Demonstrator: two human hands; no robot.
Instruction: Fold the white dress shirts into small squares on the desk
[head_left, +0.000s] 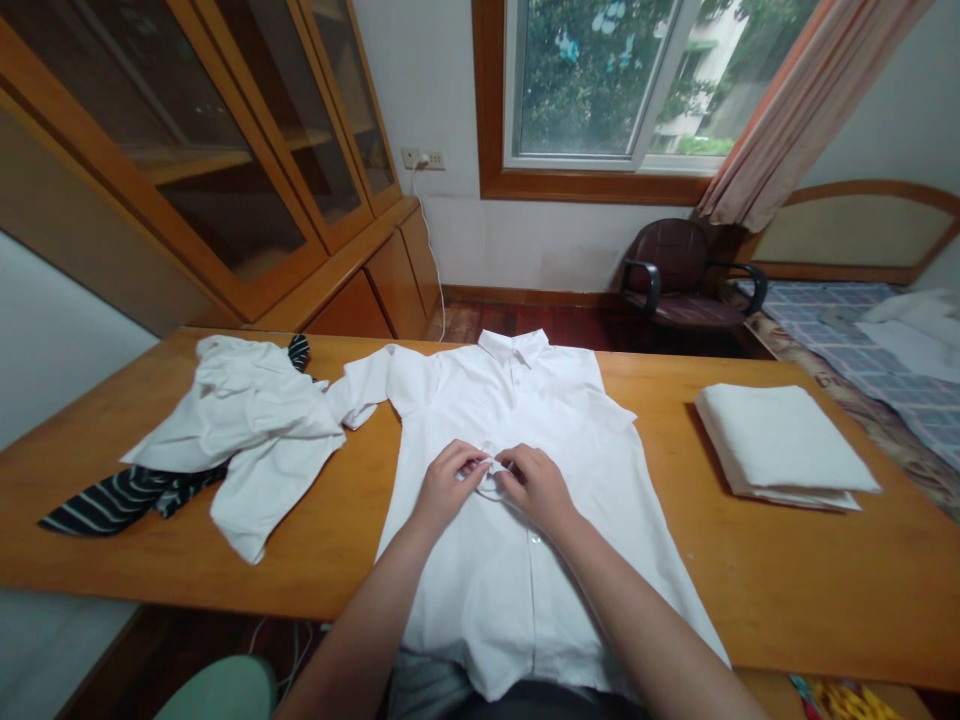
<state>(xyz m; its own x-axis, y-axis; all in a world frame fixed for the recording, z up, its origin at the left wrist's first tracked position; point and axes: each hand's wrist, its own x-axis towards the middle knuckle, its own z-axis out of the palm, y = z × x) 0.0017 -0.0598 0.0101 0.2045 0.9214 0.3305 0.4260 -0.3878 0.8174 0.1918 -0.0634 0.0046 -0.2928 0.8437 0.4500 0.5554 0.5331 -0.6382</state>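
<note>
A white short-sleeved shirt (pixel 465 570) lies front side up on the wooden table, collar toward the far edge and hem hanging over the near edge. Both hands meet at the middle of its button placket. My left hand (pixel 454 480) pinches a raised fold of the placket between thumb and fingers. From the other side, my right hand (pixel 536 485) grips the same fold, its thumb and fingers closed. The button between the fingertips is mostly hidden. Lower on the placket, a small button shows near my right wrist.
On the wooden table (pixel 352 560), a crumpled white garment (pixel 262 410) lies at left with a dark striped tie (pixel 105 505) partly under it. A folded white stack (pixel 780 440) rests at right. Beyond are an office chair (pixel 679 265) and a bed; a green stool (pixel 221 690) stands below the near edge.
</note>
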